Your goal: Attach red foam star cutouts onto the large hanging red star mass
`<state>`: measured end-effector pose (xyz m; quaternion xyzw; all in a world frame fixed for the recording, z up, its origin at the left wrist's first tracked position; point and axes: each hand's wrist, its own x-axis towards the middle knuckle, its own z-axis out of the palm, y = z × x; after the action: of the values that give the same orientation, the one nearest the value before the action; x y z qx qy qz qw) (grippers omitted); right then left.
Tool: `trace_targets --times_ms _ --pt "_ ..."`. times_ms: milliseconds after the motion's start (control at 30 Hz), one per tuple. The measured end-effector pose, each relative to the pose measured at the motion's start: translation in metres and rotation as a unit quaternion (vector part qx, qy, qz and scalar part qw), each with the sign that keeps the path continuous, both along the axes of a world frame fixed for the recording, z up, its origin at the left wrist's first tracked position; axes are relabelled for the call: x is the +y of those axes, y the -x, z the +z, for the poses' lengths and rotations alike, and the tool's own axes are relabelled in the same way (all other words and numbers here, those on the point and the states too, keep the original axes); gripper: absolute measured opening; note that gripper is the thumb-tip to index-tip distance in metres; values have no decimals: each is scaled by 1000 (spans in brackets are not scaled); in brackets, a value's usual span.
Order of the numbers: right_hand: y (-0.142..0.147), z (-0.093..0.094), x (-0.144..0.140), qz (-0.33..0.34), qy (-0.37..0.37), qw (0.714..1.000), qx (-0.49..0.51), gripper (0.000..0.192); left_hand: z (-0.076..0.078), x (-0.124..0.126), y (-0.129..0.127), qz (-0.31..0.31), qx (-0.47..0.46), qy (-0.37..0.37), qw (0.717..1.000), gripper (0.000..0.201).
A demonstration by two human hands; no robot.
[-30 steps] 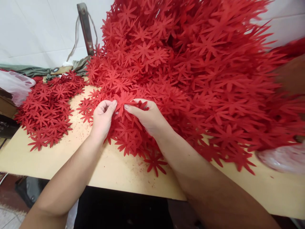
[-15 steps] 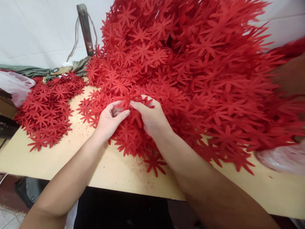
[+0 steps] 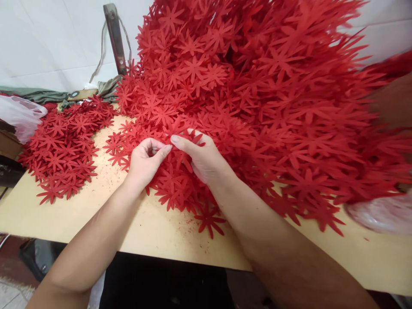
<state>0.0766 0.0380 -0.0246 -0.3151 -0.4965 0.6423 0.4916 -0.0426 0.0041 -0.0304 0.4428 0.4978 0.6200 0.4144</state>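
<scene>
Two hands, left hand (image 3: 144, 161) and right hand (image 3: 201, 156), fingers pinching red flower cutout (image 3: 176, 128), big heap (image 3: 273, 94) behind

Pale wooden worktop (image 3: 80, 214) speckled with red crumbs, huge heap of red flower cutouts (image 3: 257, 94) filling its middle and right, smaller flat pile of cutouts (image 3: 64, 146) at left, clear plastic bag (image 3: 380, 214) at right edge, green cloth (image 3: 48, 96) along the back
</scene>
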Motion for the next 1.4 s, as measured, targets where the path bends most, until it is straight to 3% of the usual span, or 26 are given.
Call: trace_targets --times_ms 167,333,567,733,867,933,1100,1233,1400 --pt "-3 -3 6 -61 30 998 15 27 0 0 3 -15 18 -13 1000 29" --pt "-15 -4 21 -128 -44 991 -3 24 3 2 7 -12 -40 -21 999 34" --pt "-14 -3 20 -118 -35 992 1 24 2 6 9 6 -83 -9 997 36" --pt "-11 -4 18 -126 -53 990 -38 33 -6 10 14 73 18 -21 997 25" --pt "-8 -2 13 -138 -78 985 -65 38 -5 7 19 177 188 -103 961 30" --pt "-6 0 8 -135 -94 982 -89 41 -3 4 18 171 218 -133 951 28" --pt "1 2 -2 -64 -137 982 -112 36 -1 -4 4 3 106 -109 988 25" --pt "3 0 -3 2 -141 985 -101 30 2 -5 0 40 26 -84 995 25" --pt "0 -4 0 35 -123 987 -99 23 4 3 10 98 -31 -61 993 30"
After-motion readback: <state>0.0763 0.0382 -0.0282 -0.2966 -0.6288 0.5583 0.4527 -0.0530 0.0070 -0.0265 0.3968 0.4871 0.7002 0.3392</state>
